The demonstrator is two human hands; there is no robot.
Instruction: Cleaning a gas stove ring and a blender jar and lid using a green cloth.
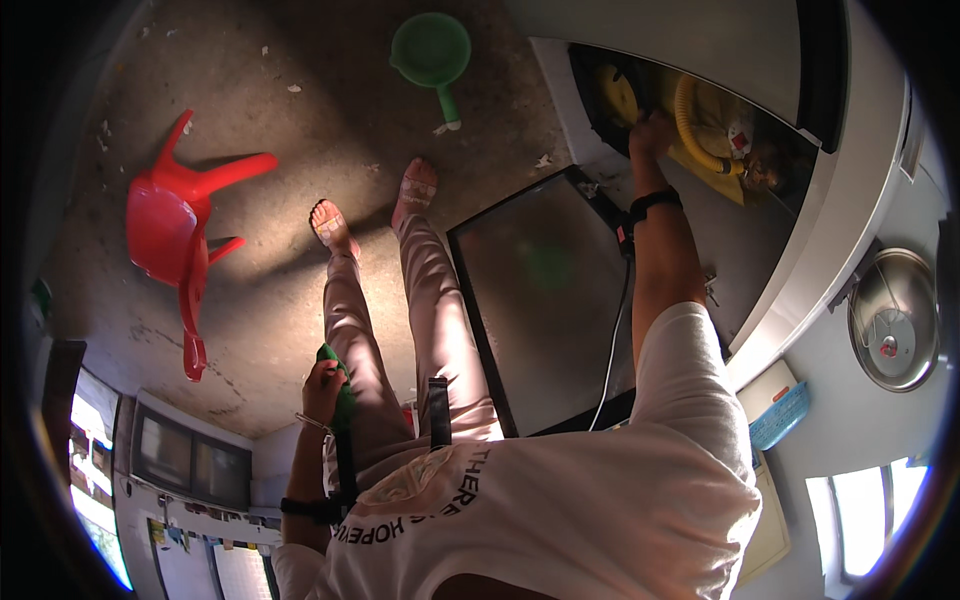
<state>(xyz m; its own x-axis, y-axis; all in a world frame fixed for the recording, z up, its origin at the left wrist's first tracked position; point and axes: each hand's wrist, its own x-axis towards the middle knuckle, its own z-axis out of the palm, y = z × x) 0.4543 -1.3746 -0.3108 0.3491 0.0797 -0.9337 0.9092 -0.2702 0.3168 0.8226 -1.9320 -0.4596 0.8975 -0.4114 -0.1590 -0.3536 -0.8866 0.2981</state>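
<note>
My left hand [325, 384] is closed around a bunched green cloth [345, 403], held beside my left thigh. My right arm reaches forward into an open low cabinet [553, 90] under a counter. There my right hand [651, 136] is beside a dark object with a yellow round face [616, 94]; shadow hides whether the fingers grip it. To the right of that hand a yellow corrugated hose [684, 112] curves down to a fitting on a yellow surface, perhaps a gas cylinder. A black-framed glass door [547, 300] stands between my legs and right arm, with a faint green reflection in it.
A red plastic chair [166, 225] is on the floor to the left. Ahead on the concrete floor lies a green plastic dipper [431, 49]. A white cable [616, 337] hangs across the glass door. On the right are a metal lid [894, 321] and a blue basket [780, 416].
</note>
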